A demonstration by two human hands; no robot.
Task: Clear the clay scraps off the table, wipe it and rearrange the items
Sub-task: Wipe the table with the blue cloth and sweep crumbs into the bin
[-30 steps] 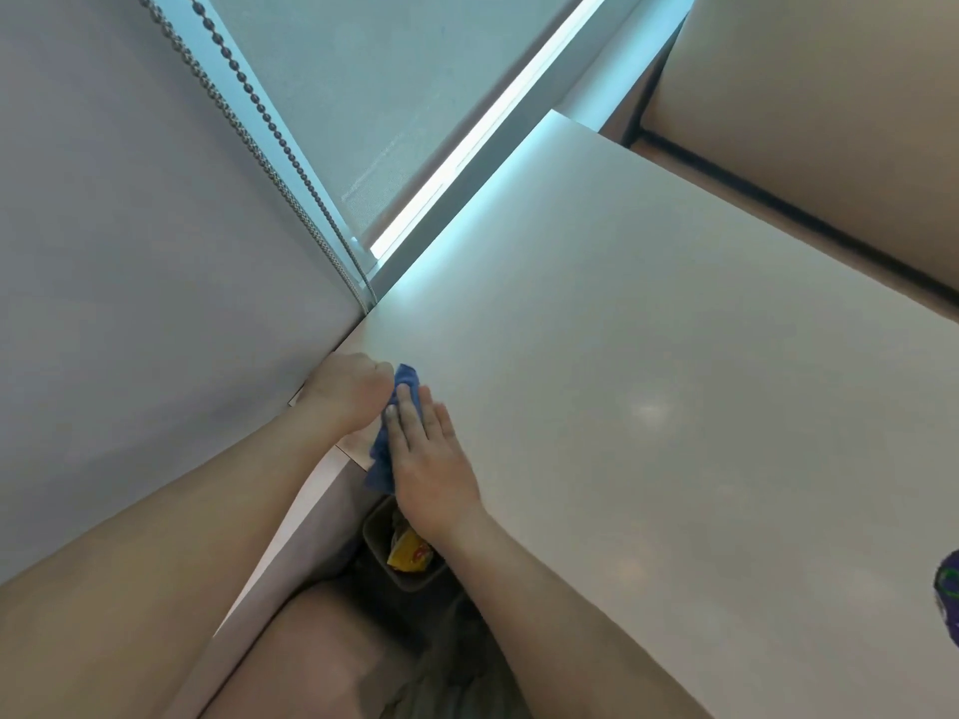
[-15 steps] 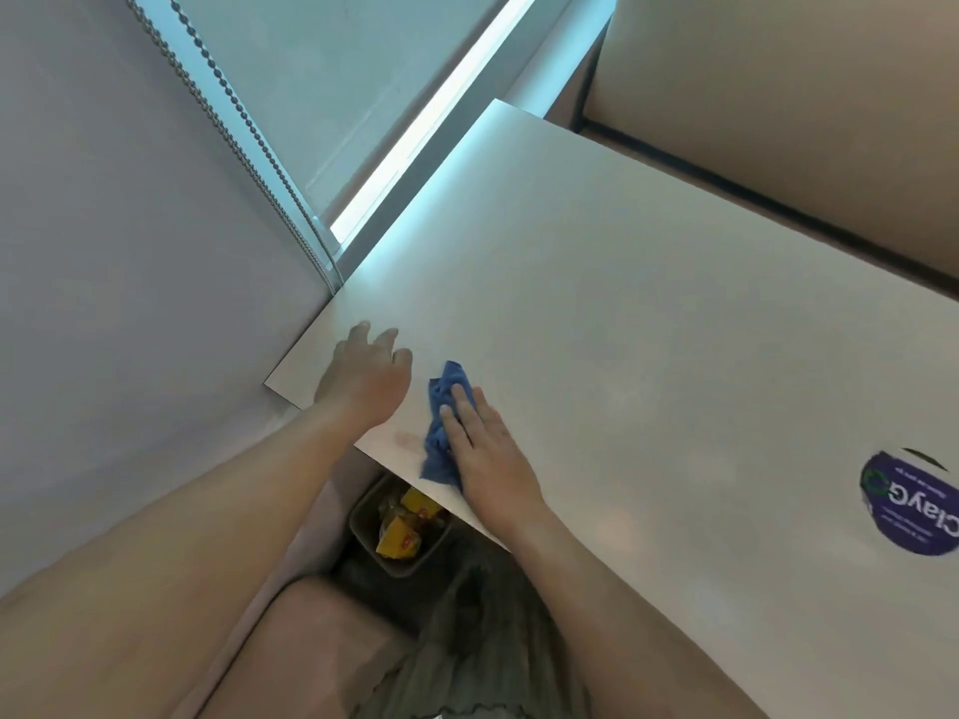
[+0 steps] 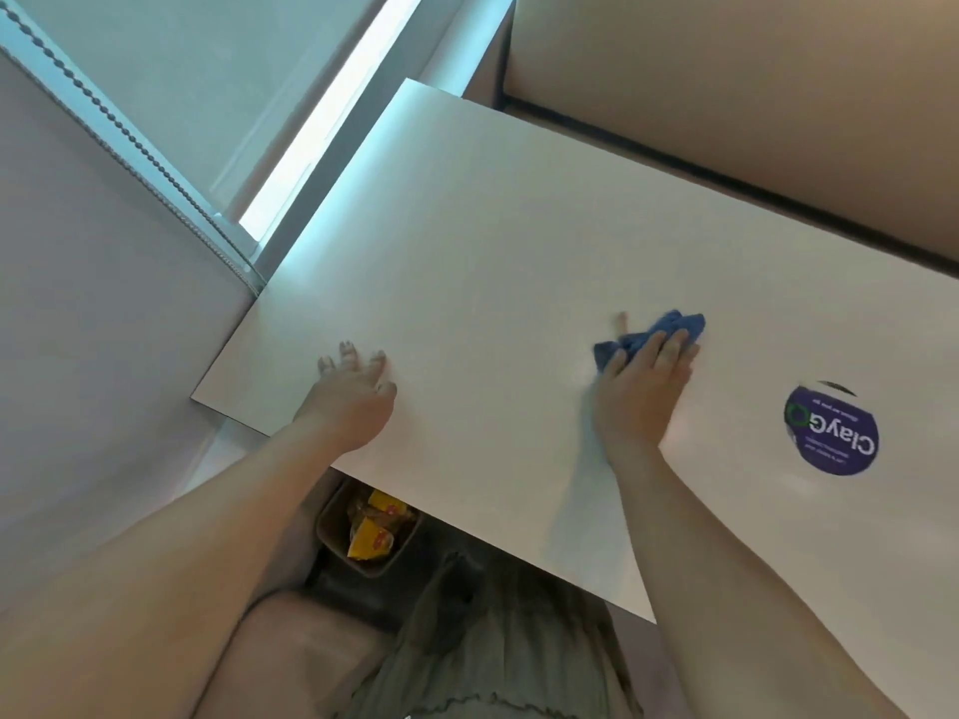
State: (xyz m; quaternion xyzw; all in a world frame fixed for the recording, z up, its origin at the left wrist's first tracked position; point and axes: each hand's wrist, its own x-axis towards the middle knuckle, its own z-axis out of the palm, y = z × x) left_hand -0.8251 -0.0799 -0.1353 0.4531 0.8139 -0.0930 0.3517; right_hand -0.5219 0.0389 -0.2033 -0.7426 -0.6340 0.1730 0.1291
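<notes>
Cloth under flat right hand, on table

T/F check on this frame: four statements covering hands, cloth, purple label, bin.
1. The right hand presses a blue cloth on the table. True.
2. The left hand grips the cloth. False: it lies flat on bare table, apart from the cloth.
3. The purple label lies between the hands. False: it is to the right of the right hand.
4. A bin holding yellow wrappers sits below the table's near edge. True.
</notes>
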